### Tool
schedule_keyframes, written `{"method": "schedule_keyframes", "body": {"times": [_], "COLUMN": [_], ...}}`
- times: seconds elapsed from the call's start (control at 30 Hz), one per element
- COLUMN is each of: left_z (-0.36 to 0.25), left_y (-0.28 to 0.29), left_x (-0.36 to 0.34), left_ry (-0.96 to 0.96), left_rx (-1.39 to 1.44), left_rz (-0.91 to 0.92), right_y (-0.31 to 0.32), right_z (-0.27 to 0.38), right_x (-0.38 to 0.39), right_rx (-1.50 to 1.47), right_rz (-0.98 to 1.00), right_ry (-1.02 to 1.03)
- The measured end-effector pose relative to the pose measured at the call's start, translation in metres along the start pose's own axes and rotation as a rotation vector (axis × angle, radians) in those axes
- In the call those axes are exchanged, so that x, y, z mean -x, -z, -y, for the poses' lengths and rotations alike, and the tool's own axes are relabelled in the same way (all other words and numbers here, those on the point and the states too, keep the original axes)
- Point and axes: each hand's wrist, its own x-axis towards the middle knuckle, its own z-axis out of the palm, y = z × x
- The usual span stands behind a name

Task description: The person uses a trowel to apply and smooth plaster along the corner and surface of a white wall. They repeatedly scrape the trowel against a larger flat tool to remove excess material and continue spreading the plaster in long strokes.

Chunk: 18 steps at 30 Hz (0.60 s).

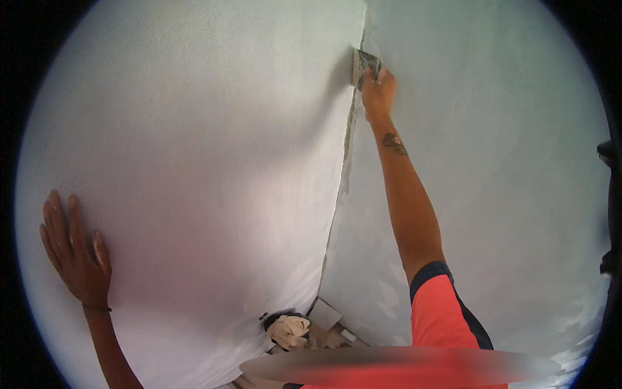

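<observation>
High up in the corner where two pale walls meet, my right hand grips a flat, dark putty scraper smeared with white. Its pale edge is against the left wall, right at the corner seam. That seam runs down as a rough, grey-brown line. My left hand lies on the left wall, fingers outstretched and apart, with nothing in it. White residue marks its fingers. The fingertips of my right hand are partly hidden behind the tool.
At the foot of the corner lies a crumpled beige bundle in a dark container. Next to it are a pale square piece and brown boards or tiles. The right wall rises close beside my right arm. Dark objects stick out at the far right rim.
</observation>
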Motion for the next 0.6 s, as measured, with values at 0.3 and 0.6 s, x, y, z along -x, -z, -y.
{"method": "schedule_keyframes", "body": {"times": [0.3, 0.6], "left_z": [0.004, 0.000], "left_y": [0.002, 0.005], "left_x": [0.007, 0.010], "left_ry": [0.015, 0.079], "left_rx": [0.001, 0.028], "left_rz": [-0.026, 0.029], "right_y": [0.013, 0.002], "right_z": [0.084, 0.061], "right_x": [0.168, 0.047], "right_rx": [-0.109, 0.065], "right_rz": [0.266, 0.112], "right_ry": [0.424, 0.100]}}
